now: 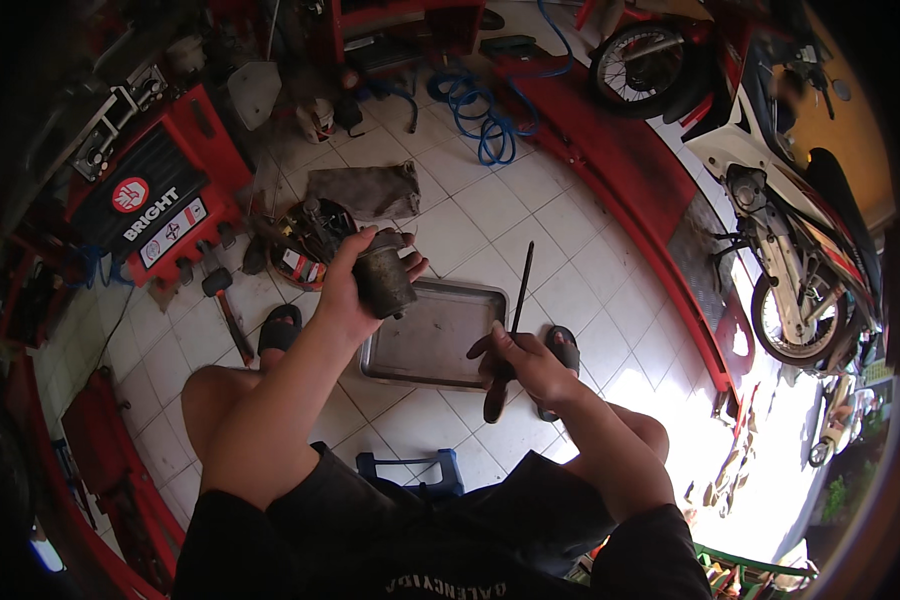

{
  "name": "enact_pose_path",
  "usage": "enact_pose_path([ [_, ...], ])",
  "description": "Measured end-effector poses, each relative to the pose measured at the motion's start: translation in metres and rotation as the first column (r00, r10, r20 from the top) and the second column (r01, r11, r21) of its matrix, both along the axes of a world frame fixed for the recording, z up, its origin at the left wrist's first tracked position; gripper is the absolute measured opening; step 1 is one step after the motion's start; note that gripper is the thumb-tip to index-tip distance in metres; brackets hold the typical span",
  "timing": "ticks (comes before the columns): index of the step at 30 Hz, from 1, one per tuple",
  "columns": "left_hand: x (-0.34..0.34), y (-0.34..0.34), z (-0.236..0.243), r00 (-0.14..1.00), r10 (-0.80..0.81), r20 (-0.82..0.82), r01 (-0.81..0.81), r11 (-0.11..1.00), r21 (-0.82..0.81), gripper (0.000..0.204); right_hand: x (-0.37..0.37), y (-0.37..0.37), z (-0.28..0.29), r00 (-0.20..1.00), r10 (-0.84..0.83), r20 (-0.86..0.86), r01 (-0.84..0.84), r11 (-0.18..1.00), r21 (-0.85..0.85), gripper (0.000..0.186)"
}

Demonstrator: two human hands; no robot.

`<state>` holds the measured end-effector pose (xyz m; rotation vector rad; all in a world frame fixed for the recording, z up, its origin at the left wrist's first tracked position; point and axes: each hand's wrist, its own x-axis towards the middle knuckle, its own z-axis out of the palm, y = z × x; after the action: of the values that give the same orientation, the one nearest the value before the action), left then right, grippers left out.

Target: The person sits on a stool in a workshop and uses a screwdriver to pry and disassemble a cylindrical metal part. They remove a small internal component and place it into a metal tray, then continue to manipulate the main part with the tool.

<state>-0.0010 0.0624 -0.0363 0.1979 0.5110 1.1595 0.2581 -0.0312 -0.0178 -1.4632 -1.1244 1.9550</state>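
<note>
My left hand (348, 282) is wrapped round a dark, grimy cylindrical metal part (385, 280), with a small nub at its lower end. The part is held up over the left side of a shallow metal tray (435, 335) on the floor; its exact kind cannot be told. At the tray's right edge, my right hand (522, 358) grips a screwdriver (524, 285). Its long dark shaft points up and away from me, and the handle sticks out below my fingers. The screwdriver and the metal part are well apart.
A rubber mallet (227, 310) and a container of tools (300, 245) lie left of the tray. Beyond it are a grey rag (363, 190) and a coiled blue hose (475, 110). A red lift ramp (610, 150) and a motorcycle (780, 220) stand right. A blue stool (410, 465) is near me.
</note>
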Motion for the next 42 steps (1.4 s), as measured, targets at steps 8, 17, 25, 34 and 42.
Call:
enact_pose_path([
  [8,-0.017,-0.005,0.008,0.994,0.040,0.098,-0.028,0.993,-0.118,0.030,-0.014,-0.004,-0.008,0.994,0.008,-0.105,-0.004,0.999,0.035,0.037],
  [17,-0.014,-0.014,0.003,0.994,0.014,-0.107,-0.029,0.990,-0.139,0.036,-0.046,-0.019,0.009,0.910,-0.065,0.411,-0.205,0.789,0.579,0.060],
  [25,0.030,-0.037,-0.008,0.937,-0.039,-0.348,-0.006,0.992,-0.127,0.035,-0.079,0.000,0.009,0.824,-0.234,0.516,-0.199,0.733,0.650,0.066],
  [34,0.026,-0.036,0.011,0.868,-0.140,-0.476,0.132,0.990,-0.050,0.078,-0.057,0.014,0.013,0.909,-0.228,0.348,0.040,0.880,0.473,0.048],
  [42,0.030,-0.030,-0.010,0.967,-0.057,-0.248,0.092,0.987,0.132,0.092,-0.059,0.002,0.011,0.888,-0.311,-0.338,0.250,0.945,-0.213,0.049],
])
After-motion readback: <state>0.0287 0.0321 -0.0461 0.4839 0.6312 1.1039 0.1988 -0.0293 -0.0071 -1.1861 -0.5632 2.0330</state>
